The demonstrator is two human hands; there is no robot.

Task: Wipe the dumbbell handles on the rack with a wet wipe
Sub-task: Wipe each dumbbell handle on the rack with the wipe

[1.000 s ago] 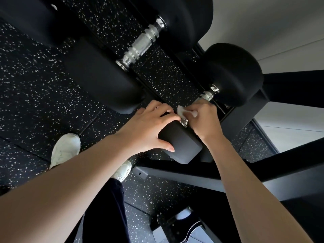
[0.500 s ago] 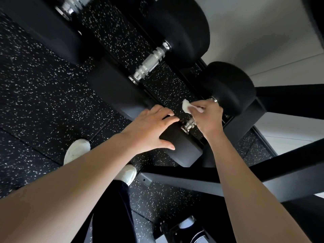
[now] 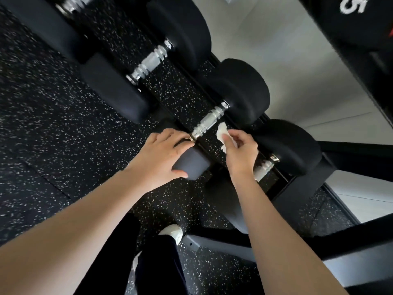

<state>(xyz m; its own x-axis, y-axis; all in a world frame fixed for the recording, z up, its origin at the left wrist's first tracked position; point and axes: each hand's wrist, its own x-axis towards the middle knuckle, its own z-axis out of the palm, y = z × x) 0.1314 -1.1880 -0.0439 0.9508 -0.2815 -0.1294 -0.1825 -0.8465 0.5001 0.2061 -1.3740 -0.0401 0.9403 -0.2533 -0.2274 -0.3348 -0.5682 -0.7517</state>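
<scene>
Several black dumbbells with knurled chrome handles lie across the rack. My left hand grips the near head of one dumbbell, fingers over its top and thumb underneath. That dumbbell's handle is bare and runs up to its far head. My right hand pinches a crumpled white wet wipe just right of that handle, close beside it. The rightmost dumbbell's handle shows past my right wrist, below its far head. Farther left lies a bigger dumbbell with its handle uncovered.
Black speckled rubber floor spreads under and left of the rack. Dark rack beams cross at the lower right, and an upper tier holds a dumbbell marked 5. My white shoe stands near the rack foot.
Both hands left the rightmost dumbbell and moved left to its neighbour. My left hand now grips that near head, and the wipe hangs beside its handle. My feet and view shifted too.
</scene>
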